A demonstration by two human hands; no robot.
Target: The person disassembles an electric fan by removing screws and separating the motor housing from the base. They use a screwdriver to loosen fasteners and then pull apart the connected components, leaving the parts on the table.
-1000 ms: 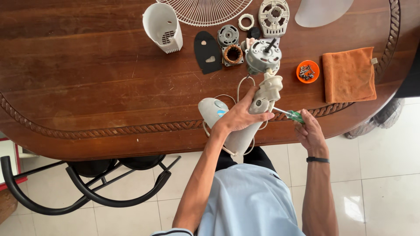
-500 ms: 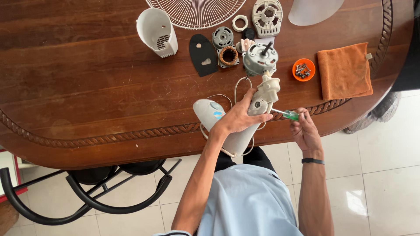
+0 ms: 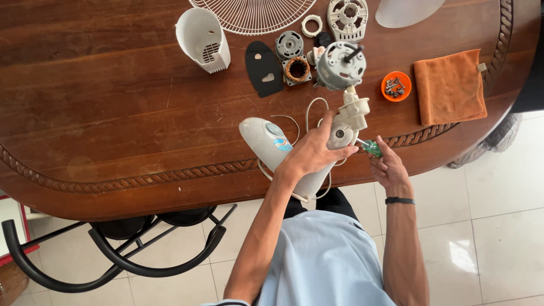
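My left hand [image 3: 310, 153] grips the neck of a cream-white fan stand [image 3: 341, 126], tilted over the table's near edge. Its rounded base [image 3: 262, 141] lies to the left, and a grey motor [image 3: 340, 65] sits at its upper end. My right hand [image 3: 386, 167] holds a green-handled screwdriver [image 3: 370, 147], its tip against the right side of the stand's neck. A white cord [image 3: 309, 116] loops around the stand.
On the wooden table [image 3: 113, 107] lie a white motor cover [image 3: 204, 38], a wire fan guard [image 3: 255, 14], a black plate [image 3: 264, 67], several motor parts [image 3: 292, 56], an orange dish of screws [image 3: 395, 86] and an orange cloth [image 3: 450, 85]. A black chair [image 3: 113, 249] stands at lower left.
My left hand lifted and tilted the stand so the motor rose toward the far side. My right hand and the screwdriver shifted left, closer to the neck.
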